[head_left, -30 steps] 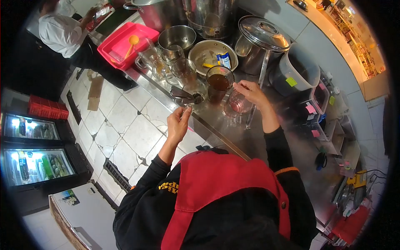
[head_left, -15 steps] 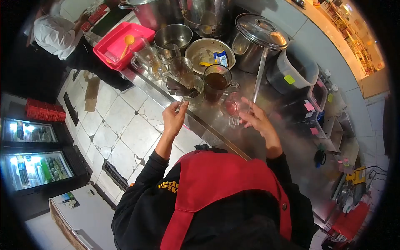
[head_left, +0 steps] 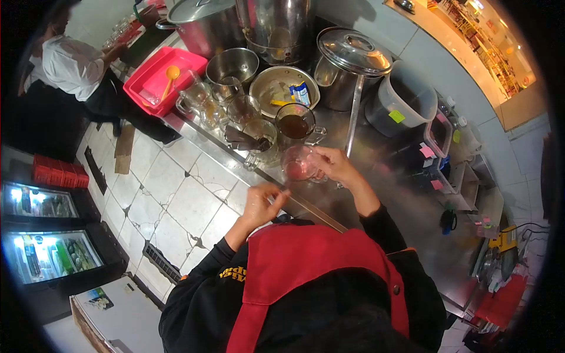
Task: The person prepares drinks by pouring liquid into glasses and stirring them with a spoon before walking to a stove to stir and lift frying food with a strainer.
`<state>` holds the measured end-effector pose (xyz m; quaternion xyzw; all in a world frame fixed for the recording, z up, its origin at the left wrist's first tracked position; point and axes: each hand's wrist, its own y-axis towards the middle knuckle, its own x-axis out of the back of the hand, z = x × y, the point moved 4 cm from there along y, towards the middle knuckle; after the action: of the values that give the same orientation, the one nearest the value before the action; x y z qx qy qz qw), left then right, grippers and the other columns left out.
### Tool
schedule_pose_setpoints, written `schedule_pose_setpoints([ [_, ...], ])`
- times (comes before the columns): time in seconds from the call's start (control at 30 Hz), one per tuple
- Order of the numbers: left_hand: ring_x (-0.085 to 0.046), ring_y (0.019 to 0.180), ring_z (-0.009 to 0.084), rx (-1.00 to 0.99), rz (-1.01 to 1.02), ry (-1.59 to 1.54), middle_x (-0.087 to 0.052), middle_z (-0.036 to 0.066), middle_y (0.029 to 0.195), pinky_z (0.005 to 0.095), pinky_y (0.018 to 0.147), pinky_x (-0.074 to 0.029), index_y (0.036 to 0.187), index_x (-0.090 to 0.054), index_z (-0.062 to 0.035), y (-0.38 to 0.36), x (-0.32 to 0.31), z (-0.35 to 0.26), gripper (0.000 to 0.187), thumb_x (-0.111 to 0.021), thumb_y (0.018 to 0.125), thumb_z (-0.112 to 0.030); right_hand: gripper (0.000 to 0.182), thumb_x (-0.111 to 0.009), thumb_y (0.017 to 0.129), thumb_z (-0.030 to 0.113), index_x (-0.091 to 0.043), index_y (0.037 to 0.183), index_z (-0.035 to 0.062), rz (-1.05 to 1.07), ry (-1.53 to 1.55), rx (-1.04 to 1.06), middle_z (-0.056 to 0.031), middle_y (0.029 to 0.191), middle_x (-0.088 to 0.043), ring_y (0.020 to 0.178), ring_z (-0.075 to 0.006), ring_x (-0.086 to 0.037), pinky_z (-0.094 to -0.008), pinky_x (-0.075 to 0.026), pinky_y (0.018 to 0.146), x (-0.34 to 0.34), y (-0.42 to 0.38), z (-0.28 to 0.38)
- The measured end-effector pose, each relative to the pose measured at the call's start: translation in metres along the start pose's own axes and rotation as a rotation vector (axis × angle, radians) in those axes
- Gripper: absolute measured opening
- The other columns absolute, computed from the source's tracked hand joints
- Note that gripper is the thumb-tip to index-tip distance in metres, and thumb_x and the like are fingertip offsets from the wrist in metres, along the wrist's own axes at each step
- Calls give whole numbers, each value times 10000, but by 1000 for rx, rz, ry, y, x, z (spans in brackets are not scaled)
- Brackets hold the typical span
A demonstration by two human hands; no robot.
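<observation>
**Both my hands at a glass mug on the steel counter**

My right hand [head_left: 333,166] is at a clear glass mug [head_left: 297,165] holding a little reddish liquid, which stands on the stainless-steel counter [head_left: 388,176] close to its front edge. My fingers curl against the mug's right side, touching the glass; whether they fully grip it I cannot tell. My left hand [head_left: 263,203] hovers over the counter's front edge, just beside the mug, its thumb and fingertips pressed together in a pinch. What they pinch, if anything, is too small to tell.

Just behind the mug stands a taller glass mug of dark tea [head_left: 294,126], and to its left a glass [head_left: 259,136] with dark utensils resting in it. Farther back are more empty glass mugs [head_left: 206,100], a steel bowl [head_left: 282,88] holding a small packet, a steel pot [head_left: 232,62] and a red plastic tray [head_left: 154,79] with an orange spoon [head_left: 169,75]. A lidded steel pot [head_left: 347,62] and a translucent plastic jug [head_left: 406,100] with a yellow-green sticker stand to the right, and a long steel handle [head_left: 351,120] leans down from the lidded pot toward my right hand.

At the far end of the counter another person in a white shirt [head_left: 67,65] works with their back turned.
</observation>
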<state>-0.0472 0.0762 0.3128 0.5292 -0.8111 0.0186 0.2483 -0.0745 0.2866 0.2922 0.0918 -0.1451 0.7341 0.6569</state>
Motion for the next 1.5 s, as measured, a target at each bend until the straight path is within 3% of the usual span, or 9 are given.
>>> schedule_pose_setpoints([
  [0.07, -580, 626, 277, 61, 297, 37, -600, 143, 705, 327, 567, -451, 737, -610, 29, -2, -14, 4, 161, -630, 706, -128, 368, -624, 789, 249, -554, 1066, 17, 3, 127, -74, -39, 639, -576, 511, -85, -544, -219, -418, 443, -4, -3, 16],
  [0.43, -533, 933, 379, -198, 289, 171, -553, 235, 1025, 374, 788, -436, 1188, -452, -11, -2, -35, 6, 575, -656, 667, -142, 225, -635, 788, 194, -561, 890, 8, -35, 218, 3, -40, 717, -593, 586, -81, -557, -218, -447, 508, -15, 2, 10],
  [0.63, -509, 540, 55, 238, 306, -219, -578, 34, 593, 202, 520, -405, 739, -607, 28, -10, -16, 46, 148, -610, 772, -116, 177, -559, 839, 169, -568, 915, 9, -299, 203, 146, -47, 770, -601, 651, -98, -587, -221, -472, 567, 13, -25, 8],
  [0.87, -441, 466, 72, 566, 466, -136, -482, 29, 448, 247, 452, -377, 495, -509, -3, -45, 19, 94, 447, -529, 854, -267, 137, -517, 850, 121, -561, 786, 7, -955, 117, 41, -50, 692, -580, 585, -125, -590, -223, -480, 548, 117, -132, -44],
  [1.03, -593, 550, 266, 372, 527, 322, -570, 137, 542, 374, 510, -440, 590, -610, -48, -103, 10, 234, 468, -526, 792, -461, 248, -562, 810, 184, -519, 621, 29, -1446, -567, -232, -71, 571, -507, 502, -154, -486, -315, -409, 505, 164, -260, -69],
  [1.1, -608, 638, 323, 68, 704, 525, -610, 152, 653, 402, 561, -466, 700, -647, -75, -148, -18, 387, 400, -524, 776, -447, 128, -560, 781, 151, -531, 708, 50, -1537, -790, -481, -102, 668, -529, 633, -244, -522, -359, -408, 577, 171, -310, -90],
  [1.27, -611, 605, 286, 302, 818, 614, -621, 128, 664, 381, 546, -479, 731, -645, -72, -133, -23, 403, 374, -508, 785, -416, 445, -582, 743, 246, -418, 1123, 82, -1489, -1231, -1039, -184, 1137, -438, 1006, -323, -472, -446, -398, 830, 155, -434, -163],
  [1.33, -613, 591, 272, 289, 809, 583, -625, 119, 668, 373, 539, -484, 744, -644, -71, -122, -23, 412, 364, -502, 788, -403, 672, -611, 720, 331, -307, 1266, 84, -1590, -560, -1689, -242, 1237, -317, 1098, -414, -382, -473, -411, 847, 109, -437, -85],
  [1.5, -601, 519, 142, 462, 999, 649, -632, 50, 664, 297, 456, -487, 773, -627, -58, -64, -8, 344, 364, -453, 791, -377, 674, -540, 778, 383, -225, 1311, 118, -1711, -526, -1580, -350, 1305, -109, 1172, -493, -266, -513, -408, 842, 83, -485, -179],
])
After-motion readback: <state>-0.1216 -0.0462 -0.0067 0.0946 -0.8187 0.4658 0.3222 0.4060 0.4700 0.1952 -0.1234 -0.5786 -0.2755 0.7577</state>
